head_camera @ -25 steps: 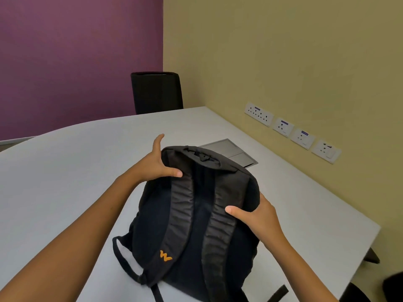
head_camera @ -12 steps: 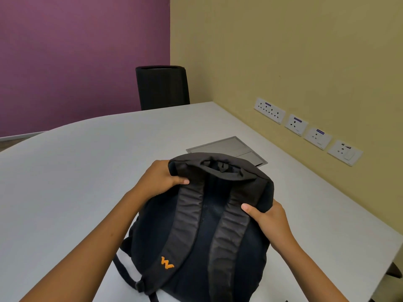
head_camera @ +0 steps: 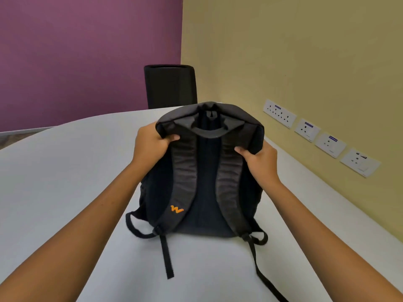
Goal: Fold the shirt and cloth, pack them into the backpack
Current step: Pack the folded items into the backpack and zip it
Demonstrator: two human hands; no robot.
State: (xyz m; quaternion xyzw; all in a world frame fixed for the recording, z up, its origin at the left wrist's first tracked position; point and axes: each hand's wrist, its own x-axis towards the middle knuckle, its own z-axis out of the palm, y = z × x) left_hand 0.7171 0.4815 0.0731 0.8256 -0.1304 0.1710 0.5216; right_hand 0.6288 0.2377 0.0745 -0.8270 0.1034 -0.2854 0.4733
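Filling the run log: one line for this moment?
left hand: grips backpack top | right hand: grips top | backpack: upright on table

Head camera looks forward and down, close over the table.

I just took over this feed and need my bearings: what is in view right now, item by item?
backpack: one, black, upright mid-table, straps toward the camera, orange logo on one strap
table: one, white, under the backpack
chair: one, black, behind the table's far edge
wall sockets: four plates, white, on the yellow wall at right
shirt, cloth: not visible
left hand: grips the backpack's top left corner
right hand: grips the top right corner
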